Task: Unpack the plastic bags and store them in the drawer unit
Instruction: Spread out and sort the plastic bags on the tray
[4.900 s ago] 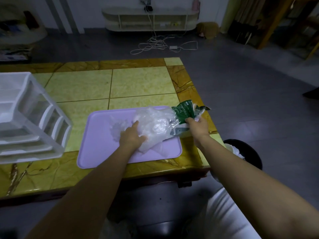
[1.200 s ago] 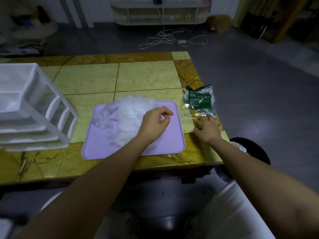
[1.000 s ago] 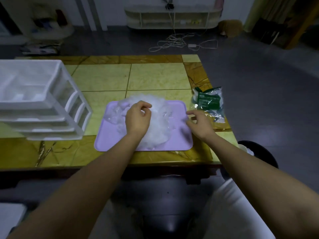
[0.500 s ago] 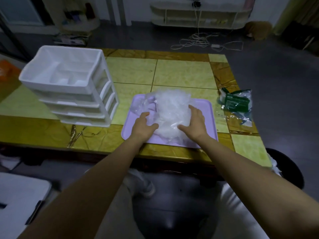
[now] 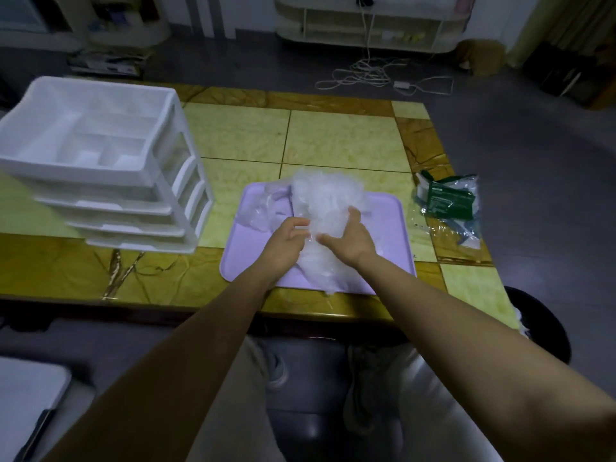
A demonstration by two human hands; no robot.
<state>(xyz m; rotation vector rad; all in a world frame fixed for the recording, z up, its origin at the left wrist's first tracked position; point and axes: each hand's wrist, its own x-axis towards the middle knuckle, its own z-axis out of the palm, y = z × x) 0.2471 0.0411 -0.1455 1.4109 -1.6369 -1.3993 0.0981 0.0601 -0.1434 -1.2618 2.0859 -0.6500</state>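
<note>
A crumpled heap of clear plastic bags (image 5: 325,198) lies on a lilac tray (image 5: 390,225) near the table's front edge. My left hand (image 5: 286,240) holds the near left side of the heap, fingers curled into the plastic. My right hand (image 5: 350,238) grips the heap from the right, thumb up against it. The white drawer unit (image 5: 100,161) stands at the left of the table, its drawers shut and its top compartments bare. The green-printed outer wrapper (image 5: 448,203) lies flat to the right of the tray.
The yellow tiled table (image 5: 333,138) has a brown border. A black bin (image 5: 540,321) stands on the floor at the table's right front corner. Cables (image 5: 376,75) lie on the floor beyond. A white object (image 5: 26,391) sits low at the left.
My right hand left the green wrapper on the table and came to the heap. Both hands now gather the plastic bags from either side. The view has swung left, showing the drawer unit.
</note>
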